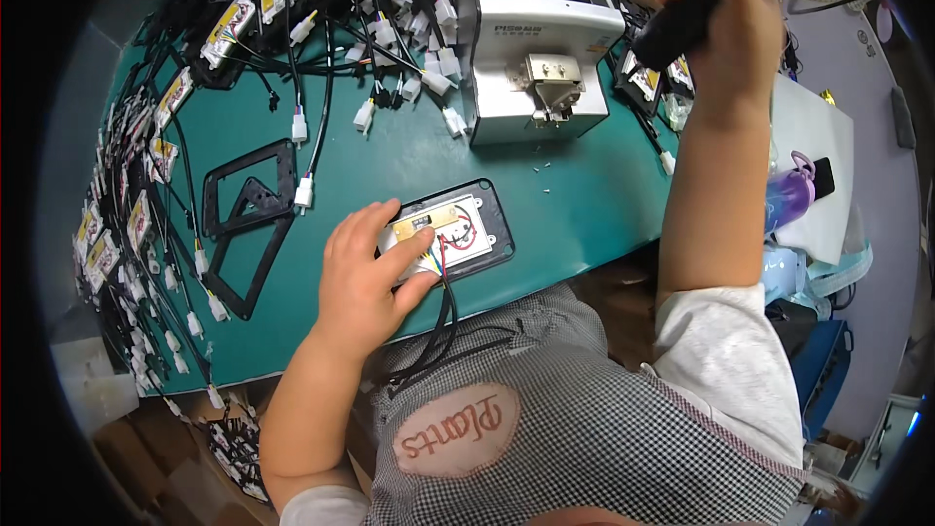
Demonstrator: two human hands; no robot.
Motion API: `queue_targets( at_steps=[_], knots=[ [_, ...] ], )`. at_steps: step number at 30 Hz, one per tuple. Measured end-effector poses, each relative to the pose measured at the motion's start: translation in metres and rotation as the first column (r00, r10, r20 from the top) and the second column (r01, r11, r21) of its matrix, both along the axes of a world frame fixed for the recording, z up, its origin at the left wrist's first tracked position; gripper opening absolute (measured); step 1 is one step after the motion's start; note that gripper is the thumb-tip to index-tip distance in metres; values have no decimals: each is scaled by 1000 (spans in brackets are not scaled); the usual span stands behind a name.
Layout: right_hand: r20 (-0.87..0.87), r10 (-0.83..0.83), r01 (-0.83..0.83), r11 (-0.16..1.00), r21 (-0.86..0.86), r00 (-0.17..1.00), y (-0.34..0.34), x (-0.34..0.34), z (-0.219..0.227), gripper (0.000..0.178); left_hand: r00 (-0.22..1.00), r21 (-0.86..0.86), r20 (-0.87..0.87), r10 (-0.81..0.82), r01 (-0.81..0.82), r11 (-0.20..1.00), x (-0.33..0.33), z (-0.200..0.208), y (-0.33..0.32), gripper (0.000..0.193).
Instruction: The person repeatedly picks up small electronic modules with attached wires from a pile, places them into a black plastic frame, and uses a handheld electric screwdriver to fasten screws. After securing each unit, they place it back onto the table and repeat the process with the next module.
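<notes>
My left hand (365,278) holds down a black plastic panel (502,245) with a white module (482,219) set in it. Its index finger presses on a yellowish circuit strip (414,225), and the thumb lies by the thin coloured wires. A black cable (450,317) runs from the module over the table edge towards my lap. High at the right, my right hand (730,29) is closed around a black, cylindrical electric screwdriver (677,27), slightly blurred, its end pointing down-left. Beyond the panel stands a white box-shaped screw feeder (502,73) with a metal fixture (553,88) on its front.
Black frames (248,185) lie on the green table mat (380,161) left of the panel. Wired modules (229,29) and cables with white connectors (363,117) crowd the left and back. Small screws (545,191) lie before the feeder. A purple-blue bottle (789,197) stands at right.
</notes>
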State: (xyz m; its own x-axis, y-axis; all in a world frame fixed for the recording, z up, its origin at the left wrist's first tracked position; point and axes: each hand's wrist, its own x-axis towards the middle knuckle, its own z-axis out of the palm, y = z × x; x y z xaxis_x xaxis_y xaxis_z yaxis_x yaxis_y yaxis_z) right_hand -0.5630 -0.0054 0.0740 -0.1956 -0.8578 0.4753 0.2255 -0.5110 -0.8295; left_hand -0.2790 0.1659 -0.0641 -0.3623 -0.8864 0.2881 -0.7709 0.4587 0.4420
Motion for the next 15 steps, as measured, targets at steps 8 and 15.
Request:
queue_targets(
  at_steps=[8, 15],
  knots=[
    [20, 200, -194, 967, -166, 980, 79, 4, -77, 63, 1000, -5, 10, -1, 2, 1000, -6, -2, -2, 49],
    [76, 38, -22, 980, -199, 996, 75, 4, -129, 56, 1000, 20, 14, 0, 0, 1000, -4, -3, -1, 48]
  ],
)
